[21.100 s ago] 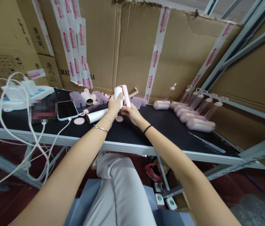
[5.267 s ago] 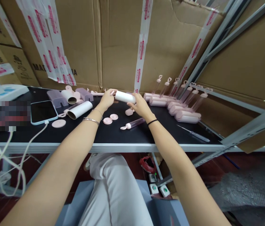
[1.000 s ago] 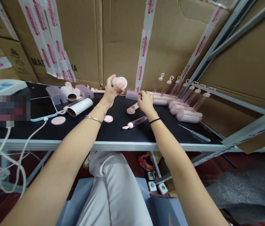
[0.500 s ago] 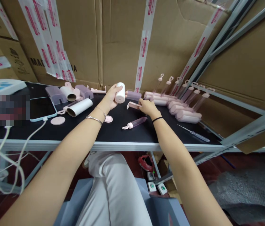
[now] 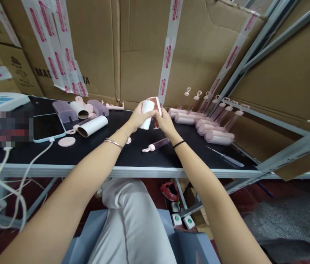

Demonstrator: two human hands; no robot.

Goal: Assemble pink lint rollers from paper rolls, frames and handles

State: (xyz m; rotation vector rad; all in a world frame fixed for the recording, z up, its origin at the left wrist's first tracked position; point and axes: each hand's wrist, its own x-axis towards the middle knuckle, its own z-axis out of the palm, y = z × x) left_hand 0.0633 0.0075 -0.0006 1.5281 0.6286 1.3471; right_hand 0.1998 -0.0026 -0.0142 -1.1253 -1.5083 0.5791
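My left hand [image 5: 138,116] is closed around a white lint-roller roll [image 5: 147,114], held tilted above the black tabletop. Close beside it, my right hand [image 5: 166,121] grips a pink lint-roller holder [image 5: 155,103], its hollow side partly showing. The two pieces meet or nearly meet; fingers hide the contact. Below the hands lies a clear handle with a pink loop end [image 5: 152,147]. A pink round cap [image 5: 128,140] is partly covered by my left wrist.
Several pink lint rollers [image 5: 219,136] with upright clear handles stand at the right, near a screwdriver [image 5: 228,157]. At the left are white rolls [image 5: 93,126], purple covers [image 5: 65,110], a pink disc [image 5: 66,142] and a cabled phone [image 5: 48,127]. Cardboard [image 5: 141,55] rises behind.
My right hand has lifted the pink holder and brought it left and up against the white roll. My left hand has shifted slightly right and turned the roll.
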